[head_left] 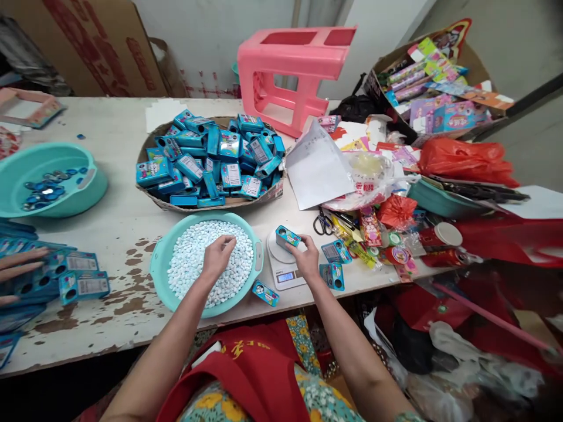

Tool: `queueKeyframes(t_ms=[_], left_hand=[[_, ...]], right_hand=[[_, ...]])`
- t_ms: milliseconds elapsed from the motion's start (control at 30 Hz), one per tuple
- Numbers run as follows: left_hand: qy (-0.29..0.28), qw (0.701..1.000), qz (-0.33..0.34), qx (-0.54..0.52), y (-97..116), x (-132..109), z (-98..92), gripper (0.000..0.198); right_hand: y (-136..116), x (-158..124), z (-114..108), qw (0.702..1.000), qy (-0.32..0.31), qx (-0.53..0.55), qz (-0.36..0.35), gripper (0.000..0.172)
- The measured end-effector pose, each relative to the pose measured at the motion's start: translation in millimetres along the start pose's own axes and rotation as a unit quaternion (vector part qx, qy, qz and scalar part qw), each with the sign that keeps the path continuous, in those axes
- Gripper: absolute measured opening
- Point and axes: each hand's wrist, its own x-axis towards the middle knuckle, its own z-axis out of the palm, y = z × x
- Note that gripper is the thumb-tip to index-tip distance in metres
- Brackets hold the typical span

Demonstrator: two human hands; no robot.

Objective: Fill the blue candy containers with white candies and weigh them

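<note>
Over a teal basin (257, 258) of small white candies, my left hand (219, 255) has its fingers pressed together at the tips; anything between them is too small to name. My right hand (305, 255) grips a blue tin (288, 237) with a round hole, held over a white digital scale (281, 255). Between basin and scale lies another blue tin (265, 293) with white candies showing in its opening. Two more blue tins (336, 252) (332, 276) lie to the right of the scale.
Behind the basin is a carton (211, 205) full of blue tins. Another person's hand (17, 269) rests on tins at the left, near a second teal basin (88, 202). A pink stool (290, 58), scissors (323, 223) and a cluttered pile with a red bag (466, 159) stand behind and right.
</note>
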Motion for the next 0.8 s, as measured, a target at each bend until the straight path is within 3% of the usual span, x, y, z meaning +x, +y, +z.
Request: queueKeyframes(t_ms=[67,133,200,267,367,500,567,633,733,800], left_hand=[[-0.009,0.973,-0.096,-0.208,13.0,-2.9,5.3,0.04],[-0.018,0.902,-0.176,-0.394,29.3,-5.0,10.1,0.047],[-0.024,0.833,-0.222,-0.507,43.7,-5.4,13.7,0.05],[-0.014,0.79,-0.249,-0.559,51.8,-4.7,15.5,0.046],[0.017,0.763,-0.269,-0.588,51.9,-4.6,13.5,0.03],[0.028,0.752,-0.255,-0.607,44.5,-7.1,6.4,0.019],[0.025,0.761,-0.23,-0.606,40.0,-7.4,3.2,0.014],[0.024,0.798,-0.199,-0.568,33.7,-7.0,-1.5,0.01],[0.048,0.92,-0.125,-0.368,23.8,-8.2,-16.8,0.022],[0.064,0.98,-0.034,-0.187,22.4,-11.4,-31.9,0.042]], right_hand=[[-33.3,1.0,1.2,0.996,-0.015,-0.017,-0.085,0.033],[-66.8,-1.9,4.5,0.981,-0.047,-0.054,-0.178,0.031],[-91.4,-5.5,13.1,0.96,-0.086,-0.102,-0.244,0.03],[-103.6,-7.7,25.9,0.944,-0.117,-0.145,-0.272,0.027],[-107.1,-9.0,42.7,0.938,-0.139,-0.17,-0.267,0.023],[-110.7,-13.1,48.4,0.942,-0.148,-0.152,-0.259,0.026],[-113.0,-14.4,48.5,0.946,-0.151,-0.134,-0.255,0.026],[-112.2,-13.5,48.6,0.955,-0.152,-0.1,-0.235,0.026],[-104.6,-10.4,47.9,0.975,-0.144,-0.01,-0.167,0.029],[-99.3,-10.5,48.7,0.985,-0.123,0.049,-0.111,0.033]])
